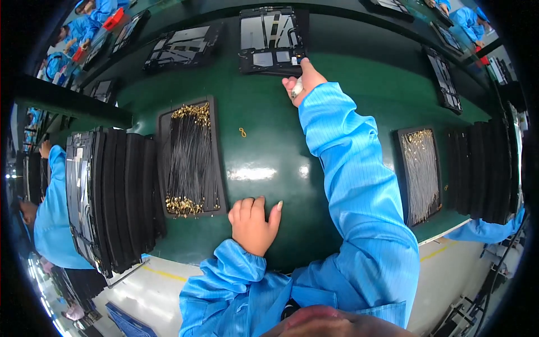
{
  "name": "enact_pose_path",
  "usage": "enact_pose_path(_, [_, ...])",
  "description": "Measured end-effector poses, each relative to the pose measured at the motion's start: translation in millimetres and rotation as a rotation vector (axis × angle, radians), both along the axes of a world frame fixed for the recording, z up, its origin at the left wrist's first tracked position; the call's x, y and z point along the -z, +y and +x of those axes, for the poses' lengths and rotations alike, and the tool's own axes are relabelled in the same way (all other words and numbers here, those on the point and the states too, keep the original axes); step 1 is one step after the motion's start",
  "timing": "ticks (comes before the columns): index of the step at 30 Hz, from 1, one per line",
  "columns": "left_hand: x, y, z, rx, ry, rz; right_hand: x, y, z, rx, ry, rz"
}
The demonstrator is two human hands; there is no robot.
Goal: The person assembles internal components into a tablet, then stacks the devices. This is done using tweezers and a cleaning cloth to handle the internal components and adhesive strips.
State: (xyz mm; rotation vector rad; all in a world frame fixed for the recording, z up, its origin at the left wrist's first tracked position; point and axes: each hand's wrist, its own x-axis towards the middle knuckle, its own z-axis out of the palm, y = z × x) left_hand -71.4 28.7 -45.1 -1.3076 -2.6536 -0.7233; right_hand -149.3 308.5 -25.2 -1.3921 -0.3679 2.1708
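Observation:
At the far middle of the green table lies an opened tablet housing [269,39] with grey panels and dark strips, on a black tray. My right hand [304,83] reaches out and grips its near right corner, thumb on top and the other fingers lower. A white covering shows on one of those fingers. My left hand [254,223] rests on the table near the front edge, thumb spread and fingers lying down, holding nothing. Just left of it stands a dark tray of thin black cables [192,157] with gold ends.
A small yellow rubber band [242,132] lies mid-table. Stacked black trays [112,196] stand left, another stack [485,171] right. A second tray of cables [421,174] sits right. More housings [182,45] lie along the back. Co-workers in blue sleeves [53,224] work nearby.

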Motion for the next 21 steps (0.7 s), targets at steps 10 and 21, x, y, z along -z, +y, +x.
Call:
enact_pose_path(10, [-11.2,1.0,-1.2,-0.021,-0.075,-0.078,8.9,9.6,-10.2,-0.153,-0.11,0.232])
enact_pose_path(21, [-22.1,3.5,-3.0,-0.451,-1.184,0.803,-30.2,-146.1,175.9,-0.406,0.025,0.032])
